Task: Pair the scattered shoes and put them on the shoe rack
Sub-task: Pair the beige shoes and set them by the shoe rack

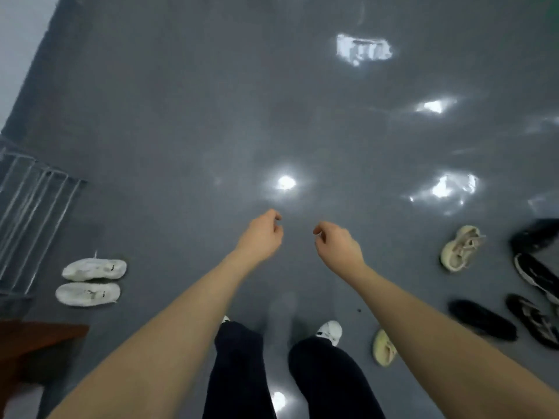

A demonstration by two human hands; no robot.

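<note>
Both hands — left hand (262, 234), right hand (338, 244) — loosely curled; holding nothing.

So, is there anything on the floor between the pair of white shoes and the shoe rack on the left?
Nothing visible. The white shoes lie side by side right next to the metal shoe rack, with only bare grey floor between them. Both hands are empty and held over open floor, well away from that pair.

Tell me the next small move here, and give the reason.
Probably reach the right hand toward the cream shoe on the right. Both hands are empty, the left hand too, and its apparent mate lies apart near the feet, while the white pair already sits together beside the rack.
</note>
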